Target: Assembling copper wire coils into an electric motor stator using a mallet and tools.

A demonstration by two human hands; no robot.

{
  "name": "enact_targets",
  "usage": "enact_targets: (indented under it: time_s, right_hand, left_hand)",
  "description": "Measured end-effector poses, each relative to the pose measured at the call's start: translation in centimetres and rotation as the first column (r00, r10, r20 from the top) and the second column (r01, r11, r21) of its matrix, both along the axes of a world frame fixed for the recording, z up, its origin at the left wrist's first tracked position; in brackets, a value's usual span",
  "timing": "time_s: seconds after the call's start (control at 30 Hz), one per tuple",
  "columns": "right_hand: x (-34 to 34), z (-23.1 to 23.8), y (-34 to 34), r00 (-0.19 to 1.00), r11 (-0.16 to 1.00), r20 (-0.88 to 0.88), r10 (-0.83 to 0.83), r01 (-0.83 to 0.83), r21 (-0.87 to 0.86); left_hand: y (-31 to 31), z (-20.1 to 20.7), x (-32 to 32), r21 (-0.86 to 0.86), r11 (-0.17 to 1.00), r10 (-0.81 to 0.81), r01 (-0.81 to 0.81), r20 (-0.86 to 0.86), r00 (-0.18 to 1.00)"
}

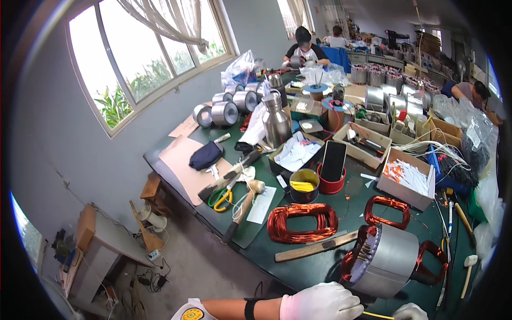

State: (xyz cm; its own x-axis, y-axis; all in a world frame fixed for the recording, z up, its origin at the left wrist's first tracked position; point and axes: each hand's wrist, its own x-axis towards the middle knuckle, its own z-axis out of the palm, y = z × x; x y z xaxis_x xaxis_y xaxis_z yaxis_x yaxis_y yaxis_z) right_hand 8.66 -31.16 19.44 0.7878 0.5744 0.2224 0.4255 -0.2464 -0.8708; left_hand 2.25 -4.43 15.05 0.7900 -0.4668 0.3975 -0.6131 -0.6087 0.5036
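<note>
- One motor stator (385,260) lies on its side at the near right of the green table (266,250), just beyond the person's two gloved hands.
- The stator is a grey metal cylinder; copper windings bulge from both ends, and pale strips stick out of the slots on its left face.
- The left hand (320,302), in a white glove, lies knuckles up against the stator's near left edge; whether the fingers are grasping it cannot be told.
- Only a bit of the right hand (410,311) shows at the lower edge, so the state of its fingers cannot be told.
- Two loose copper coils lie on the table: a large one (302,222) left of the stator, a smaller one (388,211) beyond it.
- One flat wooden stick (316,247) lies between the large coil and the stator.
- One wooden mallet (242,208) and one pair of yellow-handled scissors (220,199) lie further left.
- One steel bottle (277,121) stands farther back.
- About five more grey stator cores (224,112) sit at the far left, near the window.
- Three other people work in the distance.
</note>
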Motion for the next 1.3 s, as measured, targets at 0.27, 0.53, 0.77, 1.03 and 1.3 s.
enact_targets:
  time_s: [0.27, 0.53, 0.77, 1.03, 1.3]
  right_hand:
    - [1.4, -0.8, 2.6, 0.847, 0.923, 0.368, 0.384, -0.362, -0.130]
    - [7.4, -1.1, -1.4, 0.861, 0.849, 0.459, -0.219, 0.400, -0.345]
    - [11.6, -5.1, -0.1, 0.964, 0.782, 0.252, 0.081, 0.095, -0.616]
    - [12.4, -4.9, 0.0, 0.959, 0.761, 0.270, 0.085, 0.113, -0.639]
    - [12.0, -4.4, 0.0, 0.945, 0.736, 0.315, 0.085, 0.154, -0.660]
  left_hand:
    - [1.4, -2.5, -1.3, -0.513, 0.858, -0.280, 0.005, -0.460, 0.843]
    - [10.3, -5.4, 0.1, -0.369, 0.790, 0.390, -0.490, -0.313, 0.866]
    - [8.0, -7.3, 6.6, -0.101, 0.818, 0.543, -0.566, -0.184, 0.819]
    - [6.9, -7.6, 9.1, 0.043, 0.852, 0.524, -0.523, -0.122, 0.843]
    - [7.0, -5.7, 9.9, 0.117, 0.852, 0.524, -0.510, -0.213, 0.825]
